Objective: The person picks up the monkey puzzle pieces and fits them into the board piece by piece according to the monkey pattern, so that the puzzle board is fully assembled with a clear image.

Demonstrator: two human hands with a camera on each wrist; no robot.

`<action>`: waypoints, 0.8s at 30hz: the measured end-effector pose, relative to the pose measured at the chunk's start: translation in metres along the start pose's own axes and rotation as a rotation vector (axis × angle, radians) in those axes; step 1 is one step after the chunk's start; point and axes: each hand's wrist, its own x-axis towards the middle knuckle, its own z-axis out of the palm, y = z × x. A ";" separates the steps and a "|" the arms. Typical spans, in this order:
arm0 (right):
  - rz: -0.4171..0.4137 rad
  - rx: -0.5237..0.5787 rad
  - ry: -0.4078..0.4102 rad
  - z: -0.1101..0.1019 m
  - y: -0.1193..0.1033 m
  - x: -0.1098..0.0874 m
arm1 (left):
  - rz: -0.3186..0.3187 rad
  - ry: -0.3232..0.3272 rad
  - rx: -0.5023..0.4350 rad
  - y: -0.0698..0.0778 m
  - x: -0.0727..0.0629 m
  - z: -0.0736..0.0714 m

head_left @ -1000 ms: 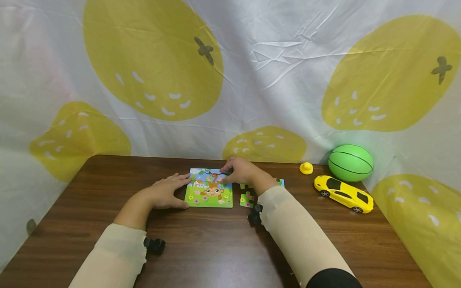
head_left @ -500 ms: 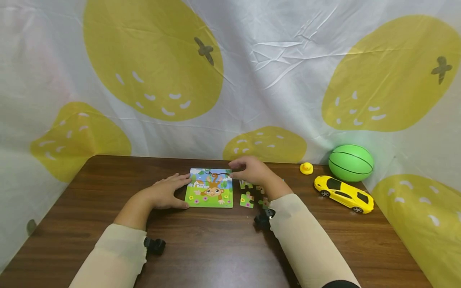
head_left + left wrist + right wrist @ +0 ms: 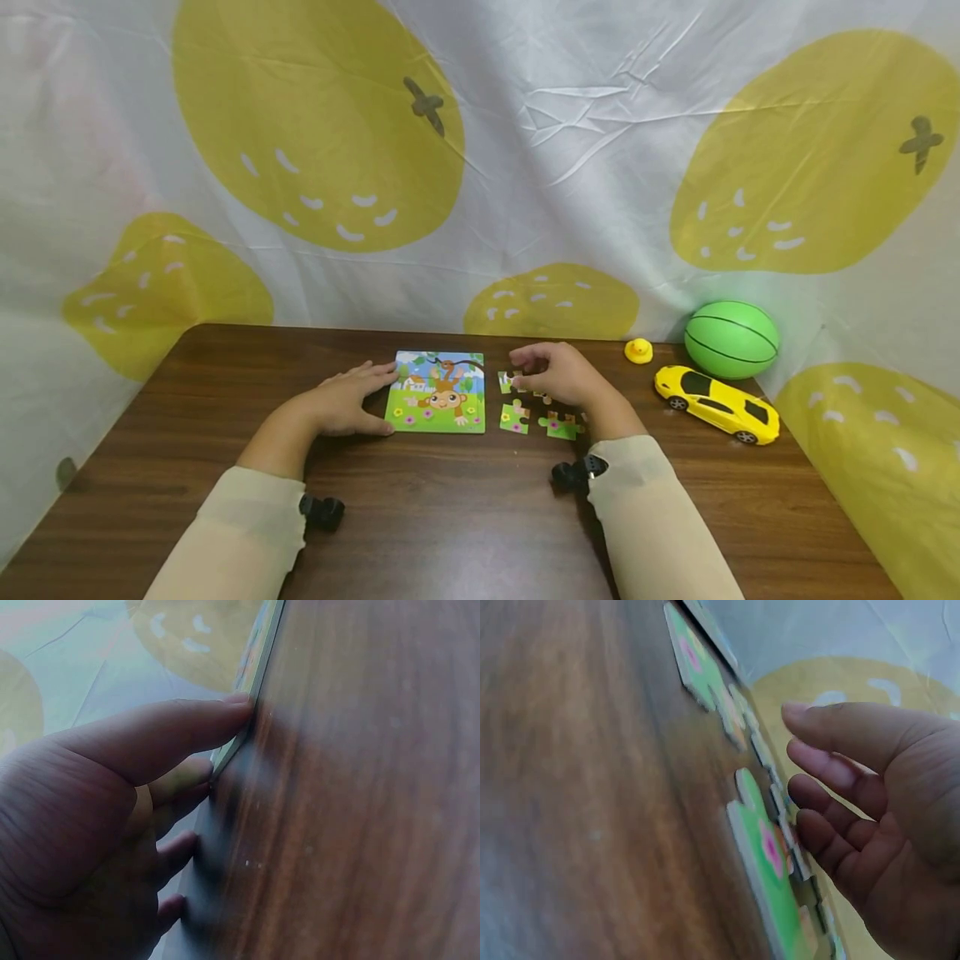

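A square monkey picture puzzle (image 3: 435,392) lies on the wooden table, its picture running edge to edge. My left hand (image 3: 348,400) rests at its left side, thumb at the near corner and a fingertip farther up the edge. The left wrist view shows that thumb (image 3: 202,727) against the board's edge. My right hand (image 3: 562,372) hovers over several loose jigsaw pieces (image 3: 561,427) right of the puzzle, its fingers loosely bent and nothing between them. A green piece with a pink flower (image 3: 761,855) lies beside that hand in the right wrist view; the hand partly hides other pieces.
Farther right stand a yellow toy car (image 3: 716,404), a green ball (image 3: 731,339) and a small yellow rubber duck (image 3: 638,351). A white curtain with yellow fruit prints (image 3: 555,208) hangs behind the table (image 3: 442,517).
My right hand has drawn back from the puzzle's upper right corner, moving right to the loose pieces and uncovering that corner. The left hand and the puzzle stay put.
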 end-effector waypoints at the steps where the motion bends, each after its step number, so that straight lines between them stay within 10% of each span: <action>1: 0.008 0.001 -0.002 0.000 0.003 0.000 | 0.000 0.000 0.000 0.000 0.000 0.000; 24: 0.022 -0.138 -0.028 0.003 0.004 0.002 | 0.006 0.005 0.016 0.002 -0.001 0.000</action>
